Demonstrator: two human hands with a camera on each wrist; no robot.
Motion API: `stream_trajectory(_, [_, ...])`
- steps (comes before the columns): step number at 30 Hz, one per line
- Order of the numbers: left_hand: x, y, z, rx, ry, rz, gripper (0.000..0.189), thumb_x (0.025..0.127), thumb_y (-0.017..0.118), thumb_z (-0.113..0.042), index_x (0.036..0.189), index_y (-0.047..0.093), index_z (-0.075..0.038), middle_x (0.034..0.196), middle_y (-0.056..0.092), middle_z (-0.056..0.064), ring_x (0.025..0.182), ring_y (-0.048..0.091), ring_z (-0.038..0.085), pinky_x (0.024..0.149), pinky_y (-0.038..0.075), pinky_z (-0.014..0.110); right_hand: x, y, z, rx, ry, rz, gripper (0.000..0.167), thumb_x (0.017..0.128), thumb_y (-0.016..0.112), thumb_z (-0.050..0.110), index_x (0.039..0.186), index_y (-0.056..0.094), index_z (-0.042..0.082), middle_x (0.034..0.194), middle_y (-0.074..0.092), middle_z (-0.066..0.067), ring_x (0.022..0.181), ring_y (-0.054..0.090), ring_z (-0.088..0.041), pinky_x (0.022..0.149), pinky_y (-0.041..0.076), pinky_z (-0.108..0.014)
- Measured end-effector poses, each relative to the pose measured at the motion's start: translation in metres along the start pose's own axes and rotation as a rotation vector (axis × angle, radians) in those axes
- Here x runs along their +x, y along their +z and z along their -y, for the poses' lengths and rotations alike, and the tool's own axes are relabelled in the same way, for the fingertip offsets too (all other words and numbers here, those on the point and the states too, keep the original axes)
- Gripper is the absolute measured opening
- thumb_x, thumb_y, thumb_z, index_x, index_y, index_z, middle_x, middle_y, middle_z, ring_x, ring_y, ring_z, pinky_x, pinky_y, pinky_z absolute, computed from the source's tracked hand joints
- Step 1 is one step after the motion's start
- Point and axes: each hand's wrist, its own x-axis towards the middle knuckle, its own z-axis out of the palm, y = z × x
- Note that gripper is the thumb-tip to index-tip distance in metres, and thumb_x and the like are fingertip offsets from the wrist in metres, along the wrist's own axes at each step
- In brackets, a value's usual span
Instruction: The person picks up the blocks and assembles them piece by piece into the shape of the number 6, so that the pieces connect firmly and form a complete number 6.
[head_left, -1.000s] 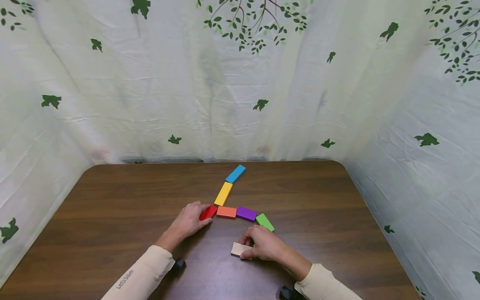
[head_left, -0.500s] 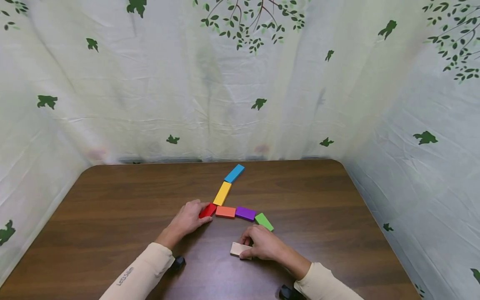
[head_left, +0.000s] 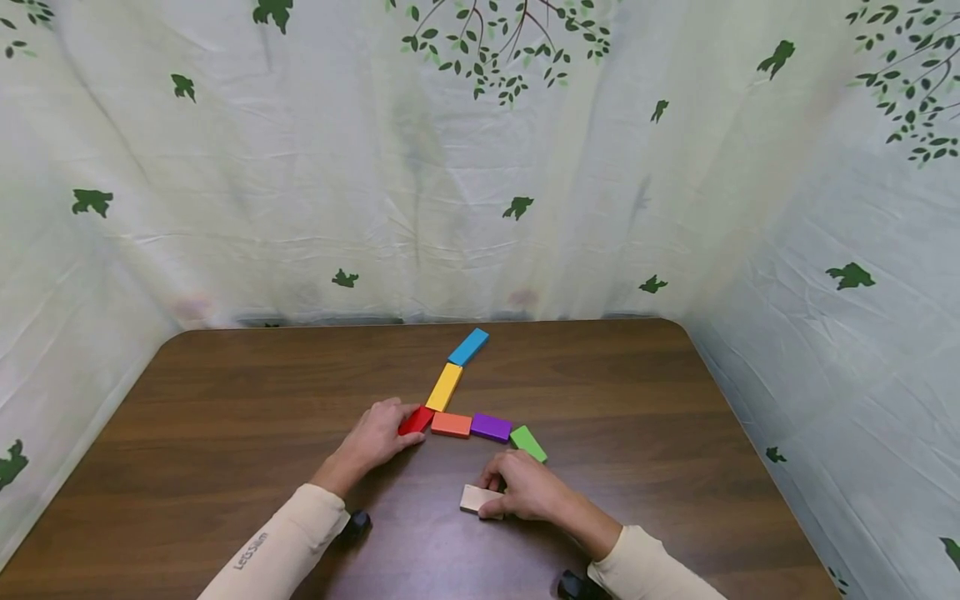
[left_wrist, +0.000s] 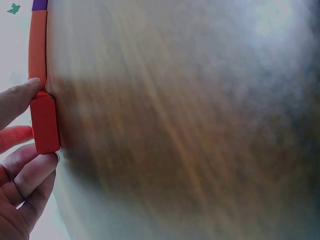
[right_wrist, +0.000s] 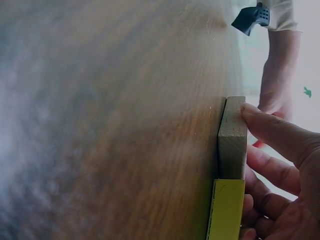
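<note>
Grip of the left hand point(head_left: 377, 435), just left of lower centre of the frame: clamped on the red block point(head_left: 417, 421), thumb and fingers at its ends in the left wrist view. Looks light, stiff and hard, with smooth paint, perhaps a little slippery; best pinched at the ends, gently, so as not to nudge neighbours. Next, running up toward mid-frame, the yellow block point(head_left: 445, 387), then the orange block point(head_left: 452, 425), one end at the red one, and the blue block point(head_left: 468, 347) beyond the yellow one's upper end. Below centre, the plain wooden block point(head_left: 476, 498), apparently on the table point(head_left: 225, 400) and clamped in the grip of the right hand point(head_left: 525, 487), thumb on the lower side, fingers bent beyond. Seems just as light and rigid, perhaps less slick for being bare; hardly fragile. In the right wrist view, apparently meeting its end, a second yellow block point(right_wrist: 227, 210), hidden in the head view. Farther right, just above the hand, the purple block point(head_left: 491, 427) and, turned off its line, the green block point(head_left: 529, 444): easy to jog with a knuckle, so best taken from above.
</note>
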Motion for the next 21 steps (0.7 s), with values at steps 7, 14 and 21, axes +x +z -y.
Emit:
stream_trajectory(7, [-0.0014,0.0011,-0.0029,0.014,0.011,-0.035,0.054,0.079,0.080,-0.029,0.123,0.064,0.001,0.079,0.052,0.003,0.069,0.046,0.017,0.059,0.039,0.028,0.0000,-0.0008,0.0005,0.011,0.001,0.002,0.019,0.071,0.086,0.023,0.083,0.073,0.014,0.068,0.057,0.014,0.068,0.049,-0.001,0.064,0.041,-0.018])
stream_trajectory(14, [-0.0029,0.0048,-0.0063,0.033,0.024,-0.081,0.053,0.078,0.081,-0.031,0.118,0.067,0.001,0.072,0.048,0.003,0.064,0.043,0.017,0.056,0.035,0.027,-0.0003,-0.0010,0.0006,0.013,0.008,0.006,0.019,0.072,0.086,0.024,0.083,0.072,0.015,0.068,0.057,0.015,0.068,0.050,-0.001,0.064,0.040,-0.018])
stream_trajectory(21, [-0.0027,0.0083,-0.0087,0.050,0.016,-0.109,0.054,0.077,0.081,-0.032,0.116,0.067,0.002,0.072,0.048,0.004,0.064,0.043,0.017,0.054,0.035,0.026,-0.0005,-0.0011,0.0010,0.005,0.012,0.003,0.020,0.071,0.086,0.024,0.082,0.072,0.015,0.069,0.056,0.014,0.068,0.050,-0.001,0.064,0.040,-0.018])
